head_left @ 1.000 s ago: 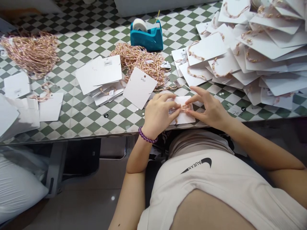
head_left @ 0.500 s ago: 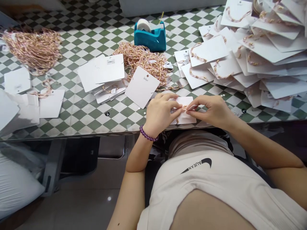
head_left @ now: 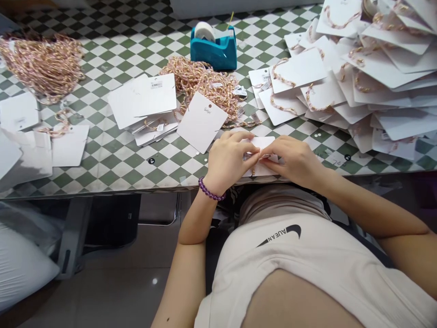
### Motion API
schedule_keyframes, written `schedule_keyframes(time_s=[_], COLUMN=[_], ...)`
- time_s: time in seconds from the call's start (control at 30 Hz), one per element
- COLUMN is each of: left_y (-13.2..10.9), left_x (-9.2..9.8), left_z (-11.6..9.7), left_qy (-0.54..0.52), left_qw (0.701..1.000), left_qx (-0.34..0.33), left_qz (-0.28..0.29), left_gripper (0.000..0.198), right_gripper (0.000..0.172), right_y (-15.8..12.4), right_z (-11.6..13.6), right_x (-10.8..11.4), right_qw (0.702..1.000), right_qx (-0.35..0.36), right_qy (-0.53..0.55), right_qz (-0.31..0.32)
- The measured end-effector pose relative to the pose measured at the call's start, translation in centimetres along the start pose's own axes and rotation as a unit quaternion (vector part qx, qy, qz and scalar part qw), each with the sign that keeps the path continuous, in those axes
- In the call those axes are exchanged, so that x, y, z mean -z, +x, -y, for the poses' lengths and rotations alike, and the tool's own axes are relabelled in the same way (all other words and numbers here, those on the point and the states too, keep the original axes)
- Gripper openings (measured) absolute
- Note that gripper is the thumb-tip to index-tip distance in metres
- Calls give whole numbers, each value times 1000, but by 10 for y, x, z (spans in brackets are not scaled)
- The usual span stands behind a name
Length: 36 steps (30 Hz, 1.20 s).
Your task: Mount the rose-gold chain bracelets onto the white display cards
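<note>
At the table's near edge a white card lies flat under my fingertips. My left hand, wearing a purple bead bracelet on its wrist, pinches a pink and gold beaded bracelet over that card. From the right, my right hand is closed in a pinch at the same bracelet, its fingertips touching those of my left. Most of the bracelet is hidden beneath the fingers. Just beyond my left hand rests a loose white card with a small hole and print.
A teal tape dispenser stands behind a heap of beaded bracelets. Left of it sit stacked white cards. Another bracelet heap is far left. On the right, carded bracelets pile high.
My right hand has shifted slightly left, its fingers closing in against my left fingertips and covering the part of the bracelet that showed between them. My left hand has hardly moved.
</note>
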<state>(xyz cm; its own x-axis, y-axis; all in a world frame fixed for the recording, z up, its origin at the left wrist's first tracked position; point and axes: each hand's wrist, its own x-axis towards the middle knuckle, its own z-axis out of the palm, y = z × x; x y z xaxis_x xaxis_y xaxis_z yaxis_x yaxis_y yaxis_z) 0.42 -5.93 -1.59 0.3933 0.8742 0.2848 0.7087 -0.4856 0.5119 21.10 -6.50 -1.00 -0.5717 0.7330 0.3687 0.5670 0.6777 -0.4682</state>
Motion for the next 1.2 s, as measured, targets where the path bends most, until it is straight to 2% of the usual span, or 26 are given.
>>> schedule_keyframes(time_s=[0.17,0.3,0.47,0.6,0.83,1.0,1.2], left_y=[0,0,2,2,-1,-1,0], left_x=[-1,-1,6,11,16,16,14], left_z=[0,0,-4,-8,-5,-8,-11], left_qy=[5,8,17,33,53,58,51], left_qw=[1000,1000,999,997,995,995,997], left_qx=[-5,-8,10,21,-25,-16,14], left_qz=[-3,-8,36,66,85,77,61], left_gripper=[14,13,14,17,23,20,17], right_gripper=[11,11,15,11,14,16,6], right_y=[-2,-1,-1,-1,-5,-5,-2], right_z=[3,4,-1,-5,-5,-4,-6], right_x=[-9,-9,-8,-9,-12,-13,-7], right_qw=[995,990,986,990,994,993,995], right_qx=[43,55,77,90,42,40,73], right_qy=[-77,-113,-113,-61,-46,-60,-36], right_qz=[-53,-65,-92,-93,-93,-97,-64])
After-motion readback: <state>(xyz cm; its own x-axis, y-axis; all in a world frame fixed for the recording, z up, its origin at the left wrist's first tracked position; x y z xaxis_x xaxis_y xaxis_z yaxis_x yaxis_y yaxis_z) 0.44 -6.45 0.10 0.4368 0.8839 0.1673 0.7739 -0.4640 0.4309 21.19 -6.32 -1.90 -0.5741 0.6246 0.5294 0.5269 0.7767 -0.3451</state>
